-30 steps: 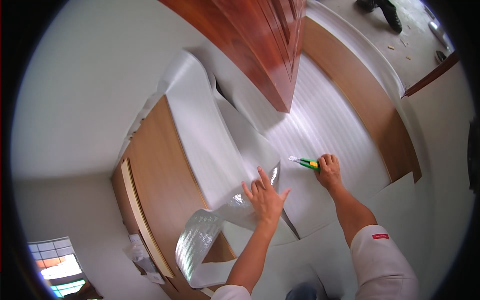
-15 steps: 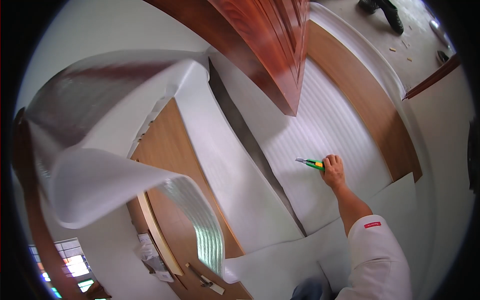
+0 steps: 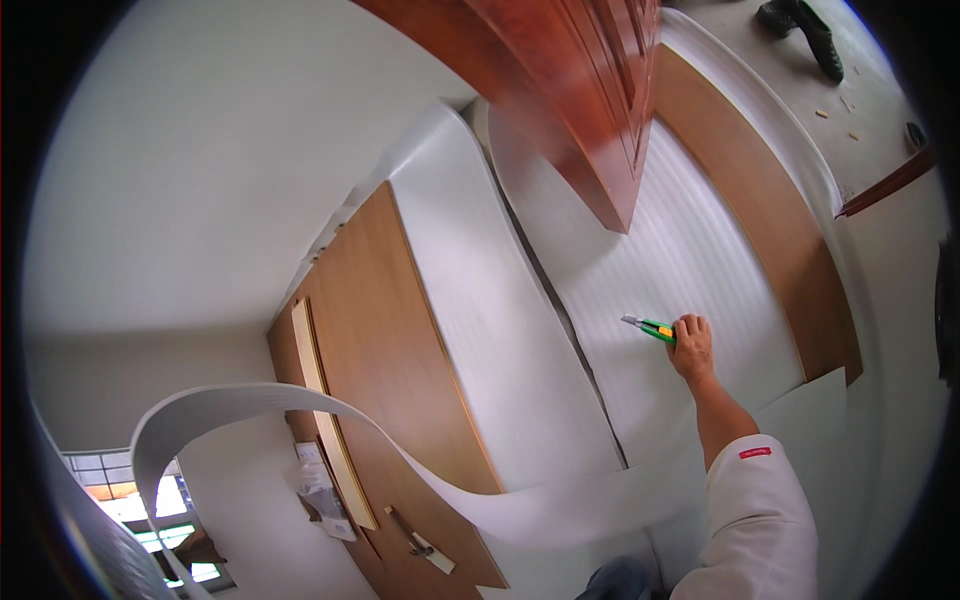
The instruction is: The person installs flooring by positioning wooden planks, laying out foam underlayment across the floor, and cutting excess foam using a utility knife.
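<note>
My right hand (image 3: 692, 347) grips a green and yellow utility knife (image 3: 652, 328), its blade out and pointing left, above a ribbed white foam underlay sheet (image 3: 690, 260). Beside that sheet lies another white foam strip (image 3: 500, 300), with a narrow dark gap between the two. A loose length of white foam (image 3: 450, 490) crosses the lower part of the view and arches up at the left, where its end runs out of view. My left hand does not show.
A red-brown wooden door (image 3: 600, 150) juts over the foam from the top. Wood-look flooring (image 3: 380, 330) lies at left, carrying a light wooden strip (image 3: 335, 430), a hammer (image 3: 420, 545) and a plastic-wrapped package (image 3: 322, 495). More flooring (image 3: 770, 230) edges the right. A dark shoe (image 3: 808, 35) stands beyond.
The raised foam at left has swung down and toward the lower left, and my left arm has left the view. The gap between the sheets looks narrower. My right hand keeps the knife.
</note>
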